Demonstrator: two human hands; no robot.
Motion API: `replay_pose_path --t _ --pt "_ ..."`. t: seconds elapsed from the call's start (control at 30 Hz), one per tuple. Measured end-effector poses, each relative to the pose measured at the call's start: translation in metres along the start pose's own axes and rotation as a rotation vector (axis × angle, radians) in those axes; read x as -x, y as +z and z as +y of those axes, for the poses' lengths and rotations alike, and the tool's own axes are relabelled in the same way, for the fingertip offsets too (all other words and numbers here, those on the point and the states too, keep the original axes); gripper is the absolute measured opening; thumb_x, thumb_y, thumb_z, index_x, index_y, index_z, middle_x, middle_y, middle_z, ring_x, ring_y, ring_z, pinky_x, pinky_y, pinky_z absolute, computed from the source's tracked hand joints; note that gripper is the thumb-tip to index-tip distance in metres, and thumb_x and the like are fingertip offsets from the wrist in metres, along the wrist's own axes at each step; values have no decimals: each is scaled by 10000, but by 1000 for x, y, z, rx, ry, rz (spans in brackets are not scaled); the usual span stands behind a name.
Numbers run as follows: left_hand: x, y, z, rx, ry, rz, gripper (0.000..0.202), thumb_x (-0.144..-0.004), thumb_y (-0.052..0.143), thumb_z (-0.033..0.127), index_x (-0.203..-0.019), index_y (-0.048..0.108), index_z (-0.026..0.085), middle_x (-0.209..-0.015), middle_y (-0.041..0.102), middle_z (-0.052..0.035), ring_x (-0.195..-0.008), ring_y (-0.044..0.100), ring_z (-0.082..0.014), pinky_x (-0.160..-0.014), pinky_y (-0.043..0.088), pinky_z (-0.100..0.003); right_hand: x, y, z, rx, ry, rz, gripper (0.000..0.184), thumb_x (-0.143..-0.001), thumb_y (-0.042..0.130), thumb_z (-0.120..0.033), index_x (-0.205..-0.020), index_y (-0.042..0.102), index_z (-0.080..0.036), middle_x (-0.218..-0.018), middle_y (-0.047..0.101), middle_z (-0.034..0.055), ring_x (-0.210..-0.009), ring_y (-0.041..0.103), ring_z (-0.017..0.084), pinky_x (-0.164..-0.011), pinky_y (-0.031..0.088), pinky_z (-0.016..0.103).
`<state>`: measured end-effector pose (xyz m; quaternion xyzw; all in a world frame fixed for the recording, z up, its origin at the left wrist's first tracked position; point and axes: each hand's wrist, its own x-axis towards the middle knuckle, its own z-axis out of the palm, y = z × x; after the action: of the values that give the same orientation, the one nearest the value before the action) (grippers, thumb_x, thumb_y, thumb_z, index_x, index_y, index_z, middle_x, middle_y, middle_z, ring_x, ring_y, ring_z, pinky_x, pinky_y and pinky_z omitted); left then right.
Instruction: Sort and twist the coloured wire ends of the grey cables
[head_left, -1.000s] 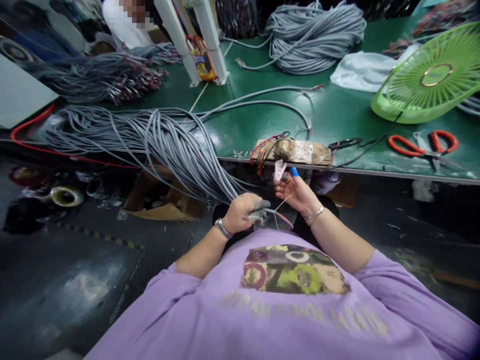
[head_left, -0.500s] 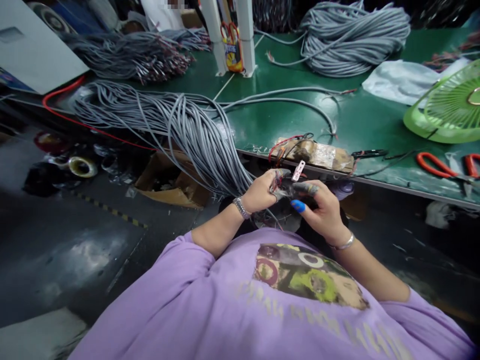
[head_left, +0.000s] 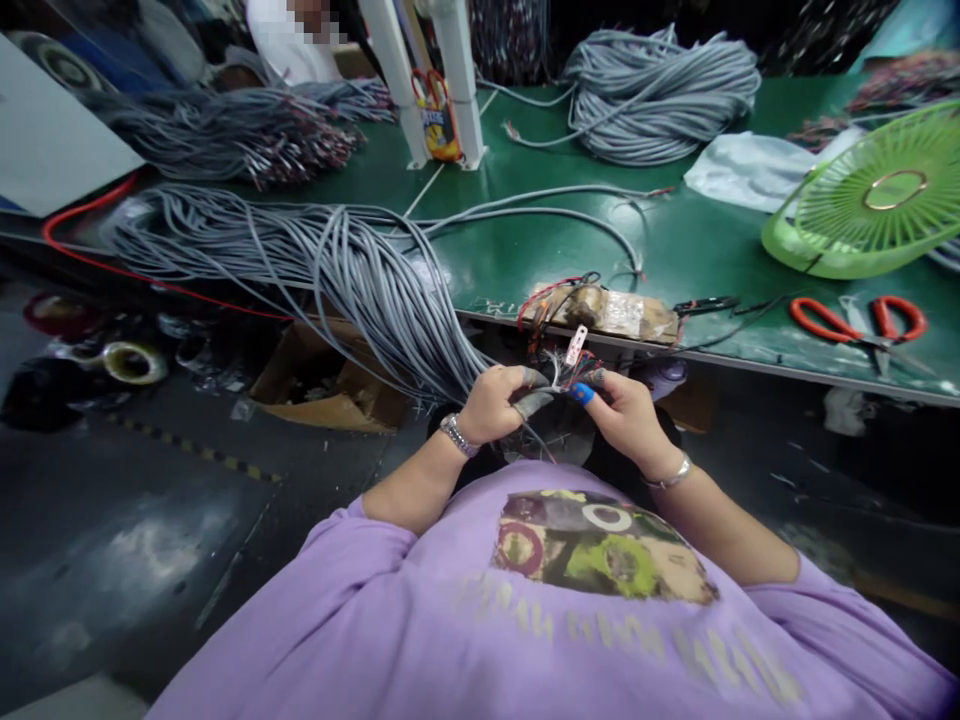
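Observation:
My left hand (head_left: pixel 491 402), with grey coverings on the fingertips, is closed in a pinch on stripped wire ends (head_left: pixel 556 368). Opposite it, my right hand (head_left: pixel 628 412) pinches the same cluster of thin wires, a blue cover on its thumb. Red, dark and pale strands fan out above the fingers. From the bench, a large bundle of grey cables (head_left: pixel 382 275) droops over the edge towards my left hand. Just above the wires a small pale strip (head_left: pixel 576 345) sticks up at the bench edge, by a taped cardboard piece (head_left: pixel 630 315) with wires on it.
Red-handled scissors (head_left: pixel 862 325) and a green fan (head_left: pixel 862 210) are on the right of the green bench (head_left: pixel 525 260). A coil of grey cable (head_left: pixel 664 95) lies at the back. White posts (head_left: pixel 466 100) rise mid-bench. Below stands an open cardboard box (head_left: pixel 352 395).
The view has shifted, so the bench things appear further left. My left fingers have straightened, and the wire ends between my hands now show spread out.

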<state>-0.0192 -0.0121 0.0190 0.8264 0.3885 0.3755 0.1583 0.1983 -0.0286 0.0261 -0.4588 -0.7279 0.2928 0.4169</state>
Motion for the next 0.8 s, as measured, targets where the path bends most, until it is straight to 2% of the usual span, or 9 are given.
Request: replay_pose_path --t 0.1,0.23,0.4,0.47,0.53,0.6,0.63,0.7,0.8 --pt "2 4 3 -79 16 99 226 -897 617 375 -932 706 170 -805 730 -47 -726 658 -150 -723 485 -286 8 8 -2 -108 19 -42 224 -906 585 -381 -840 676 -188 -758 692 34 -684 607 161 -656 491 282" --pt "2 9 6 -107 -6 157 224 -911 601 369 -956 713 180 -837 744 -47 -742 665 -146 -710 478 -276 17 17 -5 -112 -45 -92 213 -918 567 -356 -832 673 -193 -753 688 37 -663 604 150 -646 495 279" --pt "5 2 2 -122 51 128 269 -907 601 415 -910 710 169 -788 724 -53 -721 651 -149 -702 459 -288 17 -3 8 -41 -59 -192 234 -921 570 -380 -877 693 -186 -776 699 45 -686 628 156 -661 507 282" --pt "6 -2 1 -153 111 115 261 -906 602 406 -900 708 167 -779 717 -56 -716 643 -150 -698 444 -294 19 -18 13 -21 10 -103 245 -929 560 -391 -948 695 -188 -783 709 42 -676 641 161 -647 514 288" --pt "7 -5 1 -181 170 105 239 -905 602 384 -907 704 168 -784 715 -57 -721 637 -152 -701 432 -300 21 -31 13 13 50 91 250 -939 545 -391 -999 690 -197 -793 715 44 -671 650 172 -637 519 299" --pt "6 -6 1 -199 228 94 218 -907 599 361 -924 699 168 -783 709 -53 -715 625 -150 -704 421 -302 20 -42 6 111 -7 249 233 -936 548 -379 -1005 691 -209 -824 717 57 -702 655 190 -665 520 322" --pt "6 -6 1 -204 256 86 211 -908 596 352 -932 695 168 -777 703 -49 -709 618 -149 -705 416 -302 18 -45 0 178 -64 268 220 -923 565 -375 -1002 691 -213 -848 719 67 -732 657 203 -691 518 337" --pt "5 -6 2 -212 294 56 203 -914 578 337 -940 688 168 -766 690 -43 -702 603 -147 -712 410 -305 9 -47 -13 304 -180 179 215 -877 622 -383 -979 687 -205 -878 715 89 -789 655 233 -737 509 365" --pt "3 -8 3 -235 287 -29 219 -927 539 335 -934 681 169 -790 683 -50 -718 593 -153 -738 405 -316 -7 -41 -24 422 -226 -92 228 -783 709 -380 -878 658 -179 -835 699 107 -798 641 260 -730 492 372"
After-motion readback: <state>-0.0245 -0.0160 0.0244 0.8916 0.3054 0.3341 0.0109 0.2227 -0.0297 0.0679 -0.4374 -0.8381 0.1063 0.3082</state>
